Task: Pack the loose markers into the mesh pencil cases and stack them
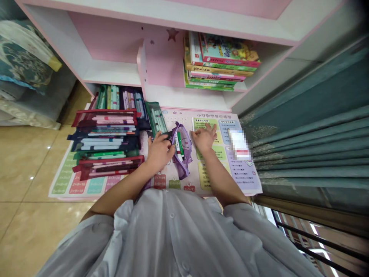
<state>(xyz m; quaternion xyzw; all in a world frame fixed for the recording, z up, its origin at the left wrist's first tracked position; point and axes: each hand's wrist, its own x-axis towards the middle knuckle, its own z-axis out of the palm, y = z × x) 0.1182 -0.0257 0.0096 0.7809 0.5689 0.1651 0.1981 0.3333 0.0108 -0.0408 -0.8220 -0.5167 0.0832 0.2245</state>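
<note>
A purple pencil case (186, 158) lies unzipped on the desk in front of me, its mouth gaping. Inside it are green and white marker pens (178, 145). My left hand (159, 153) rests along the case's left edge, fingers apart and slightly bent. My right hand (204, 139) is at the other side, its thumb close to the case's right edge and its other fingers spread over the printed desk mat; whether the thumb touches the case I cannot tell. Just beyond my left hand lies a green mesh pouch (157, 115) holding pale markers.
At the left, several mesh pouches (105, 117) of pens lie stacked and overlapping. A lit phone (240, 144), blurred, lies at the right. Books (220, 69) are piled on the pink-and-white shelf (115, 72) behind. A green curtain (311, 142) hangs beside the desk mat (248, 184).
</note>
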